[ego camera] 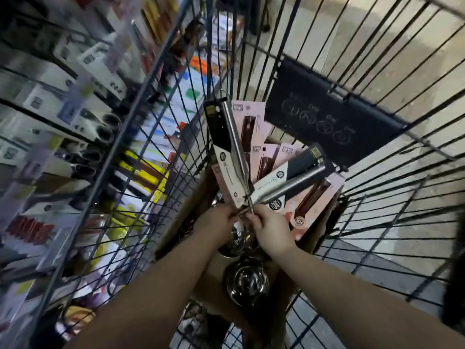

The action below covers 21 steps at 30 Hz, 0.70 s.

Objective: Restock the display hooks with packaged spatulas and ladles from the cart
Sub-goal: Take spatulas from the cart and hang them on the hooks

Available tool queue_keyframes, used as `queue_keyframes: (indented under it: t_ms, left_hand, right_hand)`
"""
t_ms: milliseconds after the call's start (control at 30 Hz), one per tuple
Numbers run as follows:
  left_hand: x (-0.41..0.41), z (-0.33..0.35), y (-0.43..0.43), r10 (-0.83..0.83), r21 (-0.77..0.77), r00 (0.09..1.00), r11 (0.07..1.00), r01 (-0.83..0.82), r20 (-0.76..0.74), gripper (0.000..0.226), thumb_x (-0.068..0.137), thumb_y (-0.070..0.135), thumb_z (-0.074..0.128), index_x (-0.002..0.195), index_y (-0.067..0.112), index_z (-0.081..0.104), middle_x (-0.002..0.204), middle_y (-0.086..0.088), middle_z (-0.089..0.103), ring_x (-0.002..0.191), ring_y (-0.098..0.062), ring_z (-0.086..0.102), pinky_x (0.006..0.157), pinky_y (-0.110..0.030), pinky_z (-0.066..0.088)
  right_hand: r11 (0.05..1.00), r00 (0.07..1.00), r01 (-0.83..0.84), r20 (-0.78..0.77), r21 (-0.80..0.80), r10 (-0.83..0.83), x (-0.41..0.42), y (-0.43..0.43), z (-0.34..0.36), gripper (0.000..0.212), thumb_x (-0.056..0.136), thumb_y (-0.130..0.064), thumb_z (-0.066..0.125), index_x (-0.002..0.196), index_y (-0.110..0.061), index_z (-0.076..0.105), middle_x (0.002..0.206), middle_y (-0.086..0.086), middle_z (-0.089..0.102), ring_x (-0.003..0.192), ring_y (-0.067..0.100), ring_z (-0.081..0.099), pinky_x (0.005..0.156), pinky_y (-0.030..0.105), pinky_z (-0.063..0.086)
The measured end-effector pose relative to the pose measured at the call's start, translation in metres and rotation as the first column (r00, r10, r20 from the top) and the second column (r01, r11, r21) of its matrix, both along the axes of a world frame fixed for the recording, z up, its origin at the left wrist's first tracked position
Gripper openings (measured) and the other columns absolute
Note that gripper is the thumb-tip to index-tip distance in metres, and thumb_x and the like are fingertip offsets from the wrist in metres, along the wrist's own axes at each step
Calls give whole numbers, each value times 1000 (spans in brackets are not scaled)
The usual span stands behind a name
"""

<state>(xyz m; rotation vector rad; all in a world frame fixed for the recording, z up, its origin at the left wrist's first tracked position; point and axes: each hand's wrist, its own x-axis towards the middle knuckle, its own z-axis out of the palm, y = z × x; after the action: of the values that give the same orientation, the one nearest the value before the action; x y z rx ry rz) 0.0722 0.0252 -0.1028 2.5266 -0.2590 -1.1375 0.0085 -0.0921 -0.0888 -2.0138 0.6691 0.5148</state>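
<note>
Wire cart (141, 109) on pale floor tiles (377, 26), blurred shelves (50, 96) by its left side, our left hand (214, 222) and right hand (271, 230) clutching packaged ladles (235, 144), labels (222, 156) unreadable to us.

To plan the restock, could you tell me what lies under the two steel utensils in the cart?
Pink carded packs with brown handles fan out beneath the utensils, in a cardboard box. Steel bowls show nearer. The packs' lower ends and count are covered.

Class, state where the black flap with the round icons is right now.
In the head view, the black flap hangs inside the wire cart, right of centre, just beyond the pink utensil packages.
</note>
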Motion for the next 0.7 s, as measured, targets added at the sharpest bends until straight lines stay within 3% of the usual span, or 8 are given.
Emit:
queue_keyframes:
  t_ms: [100, 233, 333, 433, 500, 633, 700]
  left_hand:
    - [-5, 24, -4, -33, -12, 999, 999, 34, 38, 30, 94, 34, 46, 119, 24, 61, 121, -9, 62, 111, -30, 57, 87, -36, 48]
    - [-2, 67, -3, 98, -135, 987, 988, -80, 125, 27, 94, 32, 46, 114, 25, 63, 111, -10, 67, 104, -31, 61, 83, -38, 50]
    - [4, 106, 2, 231, -224, 960, 955, -193, 160, 24, 92, 24, 50, 107, 15, 66, 103, -14, 69, 99, -31, 62, 74, -33, 44]
    - [10, 148, 8, 340, -280, 917, 919, -277, 209, 24, 92, 19, 51, 104, 7, 68, 103, -17, 69, 99, -29, 62, 68, -30, 36]
    - [11, 177, 12, 427, -331, 874, 879, -342, 232, 22, 93, 15, 51, 99, 3, 68, 99, -18, 69, 92, -26, 62, 67, -29, 36]
    - [11, 223, 27, 598, -469, 773, 756, -456, 214, 22, 92, 10, 52, 71, 14, 58, 68, -4, 59, 61, -9, 49, 62, -23, 36]
    - [8, 245, 42, 616, -466, 741, 755, -461, 265, 29, 93, 12, 51, 64, 17, 48, 59, 3, 49, 60, -14, 46, 58, -24, 33]
  right_hand:
    - [1000, 999, -31, 37, -3, 31, -4, -12, 28, 19, 95, -17, 50, 104, -9, 65, 98, 13, 70, 94, 28, 62, 73, 30, 41]
    - [999, 993, -43, 113, -3, 43, 2, -23, 73, 17, 95, -18, 50, 102, -10, 64, 85, 6, 67, 84, 23, 60, 68, 26, 40]
    - [1000, 981, -15, 192, 11, 13, 12, -26, 116, 11, 94, -15, 52, 91, -12, 62, 69, -9, 57, 67, 9, 53, 56, 5, 37]
    - [1000, 956, -19, 294, 5, 17, 22, -27, 157, 16, 94, -18, 54, 91, -7, 64, 78, 1, 64, 75, 14, 55, 59, 16, 34]
    - [999, 939, -41, 342, -18, 45, 28, -27, 185, 15, 94, -20, 54, 90, -11, 65, 80, -2, 63, 78, 13, 53, 61, 22, 31]
    - [994, 907, -104, 406, -31, 107, 34, -18, 236, 20, 93, -25, 54, 74, -29, 55, 70, -13, 58, 69, 5, 55, 54, 12, 36]
    - [990, 888, -143, 440, -14, 134, 35, -10, 252, 13, 93, -25, 54, 81, -27, 59, 75, -13, 62, 72, 6, 58, 59, 13, 42]
